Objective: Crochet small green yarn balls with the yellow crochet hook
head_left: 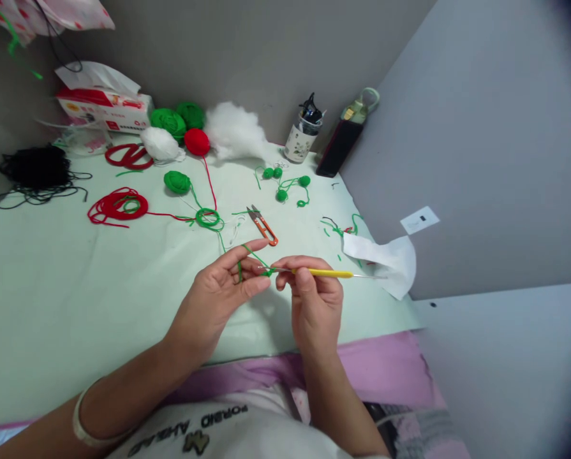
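Note:
My right hand (316, 299) grips a crochet hook (330, 273) by its yellow handle, its metal tip pointing left into a small piece of green crochet (268, 272). My left hand (222, 280) pinches that green piece between thumb and fingers, with green yarn wound over the raised index finger. From this hand the strand runs back to a loose green coil (207, 218) and a small green ball (177, 182). Orange-handled thread snips (265, 228) lie just beyond my fingertips.
Behind stand yarn balls, white stuffing (235, 131), a tissue pack (106, 109), a pen jar (303, 137) and a dark bottle (342, 143). Red yarn (118, 207), black yarn (35, 167) and red scissors (129, 156) lie left. Small green balls (282, 195) and white paper (385, 261) lie right, near the wall.

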Action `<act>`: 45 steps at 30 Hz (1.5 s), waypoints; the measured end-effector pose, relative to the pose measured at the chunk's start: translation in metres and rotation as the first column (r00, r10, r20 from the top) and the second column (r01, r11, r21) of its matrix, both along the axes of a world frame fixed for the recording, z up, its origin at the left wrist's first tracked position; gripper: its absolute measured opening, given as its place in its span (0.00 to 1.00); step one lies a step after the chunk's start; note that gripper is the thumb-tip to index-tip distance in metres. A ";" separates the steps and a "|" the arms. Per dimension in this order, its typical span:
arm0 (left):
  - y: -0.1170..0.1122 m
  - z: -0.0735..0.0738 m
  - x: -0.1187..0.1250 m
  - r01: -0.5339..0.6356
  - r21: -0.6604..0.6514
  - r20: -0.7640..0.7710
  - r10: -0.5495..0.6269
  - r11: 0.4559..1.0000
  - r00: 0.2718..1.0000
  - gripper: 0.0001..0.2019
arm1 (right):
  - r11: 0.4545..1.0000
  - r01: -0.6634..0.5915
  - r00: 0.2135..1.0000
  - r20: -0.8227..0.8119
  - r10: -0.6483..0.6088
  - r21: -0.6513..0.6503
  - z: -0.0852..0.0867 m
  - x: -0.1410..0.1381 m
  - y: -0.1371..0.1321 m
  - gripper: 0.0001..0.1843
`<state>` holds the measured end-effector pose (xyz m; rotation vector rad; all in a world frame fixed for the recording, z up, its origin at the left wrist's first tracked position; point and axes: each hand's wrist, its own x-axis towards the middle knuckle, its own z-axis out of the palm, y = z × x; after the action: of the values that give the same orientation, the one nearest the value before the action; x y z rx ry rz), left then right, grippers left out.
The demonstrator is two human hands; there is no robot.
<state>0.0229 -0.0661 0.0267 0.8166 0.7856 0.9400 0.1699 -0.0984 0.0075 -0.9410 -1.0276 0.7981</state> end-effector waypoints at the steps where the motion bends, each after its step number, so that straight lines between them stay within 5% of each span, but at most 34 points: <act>1: 0.000 -0.001 0.000 -0.011 0.012 -0.003 0.011 1.000 1.000 0.21 | 0.999 0.032 0.996 0.078 -0.034 0.029 0.001 -0.001 -0.001 0.08; 3: -0.001 -0.002 0.001 -0.023 0.032 0.002 0.023 0.999 1.000 0.21 | 0.983 0.117 0.932 0.327 -0.158 0.141 0.001 -0.003 -0.003 0.09; 5: -0.003 -0.004 0.001 -0.011 0.025 0.034 0.010 1.000 0.999 0.23 | 0.936 0.173 0.770 0.551 -0.323 0.308 0.000 -0.006 -0.005 0.13; 7: -0.003 -0.005 0.002 0.032 -0.020 0.083 -0.030 0.999 0.996 0.24 | 0.886 0.193 0.666 0.606 -0.434 0.422 -0.002 -0.009 -0.006 0.17; 10: -0.002 -0.003 0.001 0.085 -0.086 0.123 -0.074 0.993 0.990 0.22 | 0.905 0.222 0.785 0.484 -0.386 0.362 -0.003 -0.009 -0.004 0.16; 14: 0.000 0.002 -0.002 0.074 -0.096 0.099 -0.064 0.993 0.993 0.21 | 0.982 0.119 0.977 0.158 -0.142 0.144 -0.001 -0.004 0.001 0.08; 18: 0.000 0.003 -0.003 0.087 -0.083 0.079 -0.081 0.993 0.994 0.19 | 1.000 -0.025 0.995 -0.093 0.025 0.004 0.002 0.001 0.004 0.06; 23: 0.001 0.001 -0.003 0.096 -0.059 0.055 -0.093 0.994 0.994 0.17 | 0.996 -0.089 0.981 -0.177 0.082 -0.031 0.006 0.003 0.004 0.09; 31: 0.002 0.001 -0.005 0.095 -0.003 -0.006 -0.095 0.995 0.995 0.16 | 0.996 -0.081 0.994 -0.074 0.078 -0.036 0.006 0.008 -0.001 0.10; 36: 0.000 -0.001 -0.007 0.071 0.061 -0.073 -0.066 0.996 0.995 0.16 | 0.999 -0.004 0.992 0.127 -0.002 0.045 0.010 0.006 -0.006 0.10; 45: -0.001 0.002 -0.003 -0.001 0.161 -0.182 0.030 0.987 0.983 0.18 | 0.952 -0.009 0.826 0.539 -0.166 0.307 0.009 0.006 -0.011 0.12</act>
<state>0.0198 -0.0667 0.0283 1.0504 0.8849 0.9596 0.1757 -0.1089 0.0169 -0.9680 -1.5614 0.2701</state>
